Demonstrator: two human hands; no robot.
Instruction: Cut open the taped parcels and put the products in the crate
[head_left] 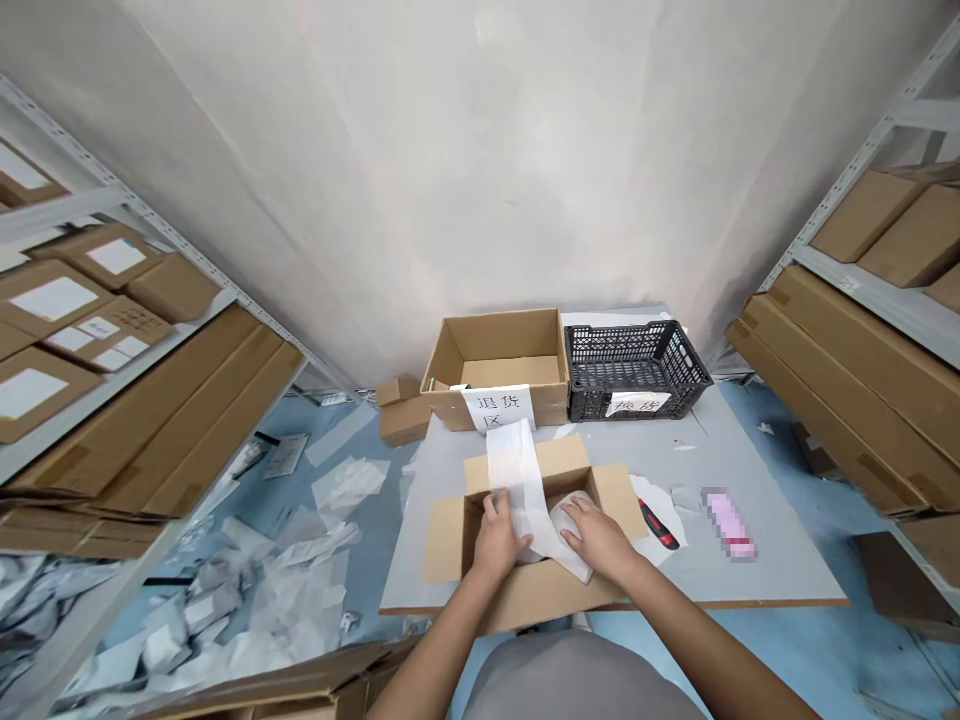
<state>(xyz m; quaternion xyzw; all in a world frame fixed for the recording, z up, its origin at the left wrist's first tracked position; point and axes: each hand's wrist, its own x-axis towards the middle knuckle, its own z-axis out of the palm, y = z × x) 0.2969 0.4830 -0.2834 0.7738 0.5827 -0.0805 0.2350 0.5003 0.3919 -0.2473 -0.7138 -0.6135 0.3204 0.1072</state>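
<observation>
Left hand [499,537]: half curled, fingers down on a strip of white wrapping paper [516,480], whether pinching it or only pressing impossible to tell. Right hand [596,532]: open, fingers spread, palm down on a rounded white-wrapped bundle [570,520], no closed grip showing. Bundle and paper inside an open cardboard box [536,590], flaps folded outward, the paper running from between the hands up over the far flap at 12 o'clock.

Around the box, a grey table top [720,580]. At 3 o'clock from the right hand, just beside the box flap, a red-and-black utility knife [658,525] on a torn white scrap; farther out at 3 o'clock, a pink object [729,525], too blurred to name. At 12 o'clock, near the wall [480,180], a second open carton [495,350] with a paper sign [499,408] reading 退货区 on its front; at 1 o'clock, right beside it, a black plastic crate [637,370] with a 换货 label [637,403]. At 11 o'clock, a small cardboard box [401,410] off the table edge. At 9 o'clock, metal shelving [97,400] stacked with flat cartons [172,430]; at 3 o'clock beyond the table, more shelving [885,310]. Lower at 9 o'clock, white packing scraps [277,590] strewn over a blue floor [787,450].
</observation>
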